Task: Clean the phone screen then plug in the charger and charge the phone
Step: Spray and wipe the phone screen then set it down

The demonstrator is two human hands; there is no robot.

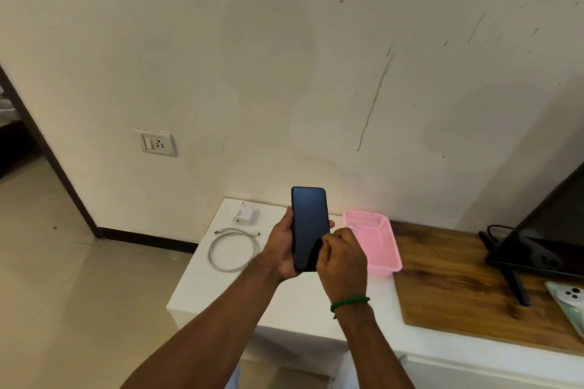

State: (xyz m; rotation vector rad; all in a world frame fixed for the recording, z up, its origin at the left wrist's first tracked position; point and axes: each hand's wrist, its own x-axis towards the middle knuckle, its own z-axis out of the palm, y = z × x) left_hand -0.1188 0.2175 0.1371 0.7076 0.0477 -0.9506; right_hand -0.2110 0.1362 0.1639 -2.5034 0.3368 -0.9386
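While left grip (280, 249) holds, right grip (343, 262) pinches phone (308, 221)

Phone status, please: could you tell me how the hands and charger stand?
Left hand grips phone upright. Right hand curled at lower screen, grip unclear. Charger, cable loose on table; socket free.

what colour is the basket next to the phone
Pink, a slotted plastic basket on the white table; the head view shows it.

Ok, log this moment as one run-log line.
left hand: holds phone, screen dark | right hand: curled at lower screen, contents unclear | charger, cable: on white table, unconnected | wall socket: empty
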